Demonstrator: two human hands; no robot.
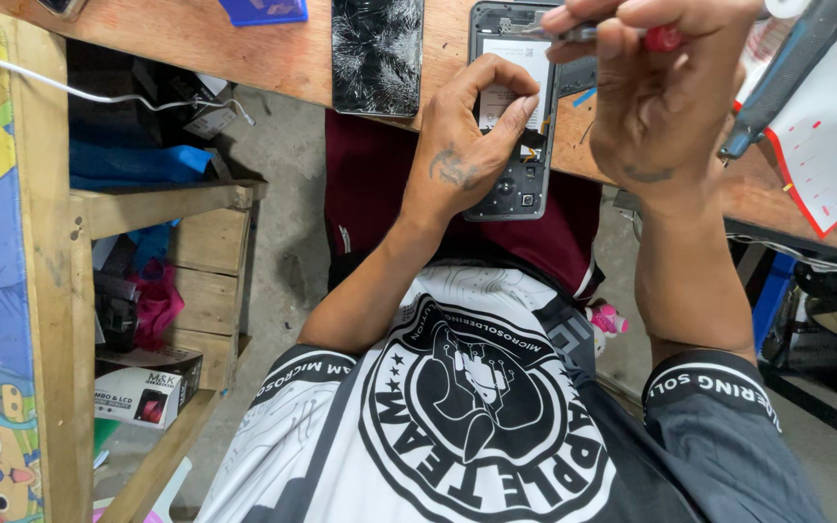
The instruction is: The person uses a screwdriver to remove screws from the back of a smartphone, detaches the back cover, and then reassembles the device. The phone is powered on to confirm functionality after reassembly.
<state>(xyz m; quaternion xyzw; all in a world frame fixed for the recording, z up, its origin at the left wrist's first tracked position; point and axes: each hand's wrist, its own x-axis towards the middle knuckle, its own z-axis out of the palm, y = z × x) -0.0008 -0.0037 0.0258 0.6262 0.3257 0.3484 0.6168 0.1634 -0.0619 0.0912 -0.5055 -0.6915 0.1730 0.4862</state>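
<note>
Dark, opened slab-shaped phone (520, 145) is lying at the wooden bench's edge (283, 58). Left hand (467, 145) is pinching its side; right hand (661, 92), above it, is grasping a red-tipped metal tool (622, 35), mostly hidden.

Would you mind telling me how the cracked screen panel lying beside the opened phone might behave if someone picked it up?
The cracked screen panel looks thin and flat, so probably light. Its dense cracks suggest it is fragile and may shed splinters. It overhangs the wooden bench edge, so a push might tip it off.
</note>
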